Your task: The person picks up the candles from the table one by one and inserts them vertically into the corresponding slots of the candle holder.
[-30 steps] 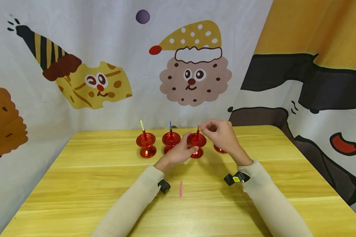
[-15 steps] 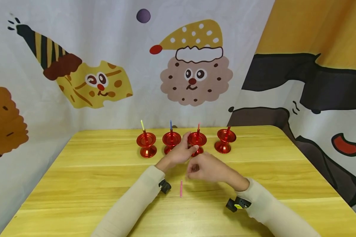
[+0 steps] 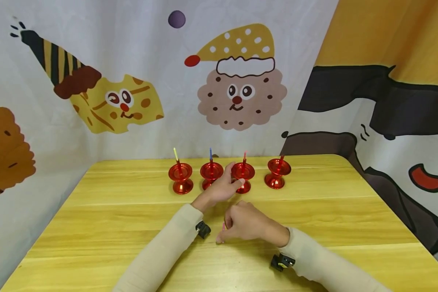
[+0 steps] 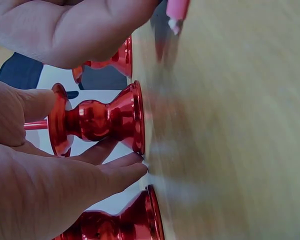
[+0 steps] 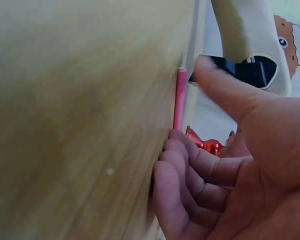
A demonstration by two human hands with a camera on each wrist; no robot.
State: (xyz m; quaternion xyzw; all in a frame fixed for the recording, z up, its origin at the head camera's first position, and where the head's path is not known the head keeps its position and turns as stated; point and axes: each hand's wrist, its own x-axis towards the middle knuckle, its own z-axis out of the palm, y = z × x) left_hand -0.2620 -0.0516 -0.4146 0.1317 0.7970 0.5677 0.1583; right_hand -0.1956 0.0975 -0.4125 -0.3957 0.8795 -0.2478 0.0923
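Observation:
My left hand (image 3: 220,187) holds the third shiny red candle holder (image 3: 243,172) from the left, which stands upright with a red candle (image 3: 245,155) in it. In the left wrist view, the thumb lies at the dish of that holder (image 4: 97,119) and the fingers pass along its other side. Nearer me, my right hand (image 3: 246,222) is down at a pink candle (image 3: 224,226) lying on the table. In the right wrist view, the fingertips are at one end of the pink candle (image 5: 179,100), while the blurred thumb (image 5: 222,87) stands apart from it.
Two more red holders stand left of the held one, with a yellow candle (image 3: 176,154) and a blue candle (image 3: 211,154). A fourth holder (image 3: 275,181) at the right carries a red stick-like piece. A cartoon cloth (image 3: 131,36) hangs behind the wooden table (image 3: 95,243).
My right hand has come from beside the red candle's tip, down and toward me, to the pink candle. The left hand has stayed at the third holder.

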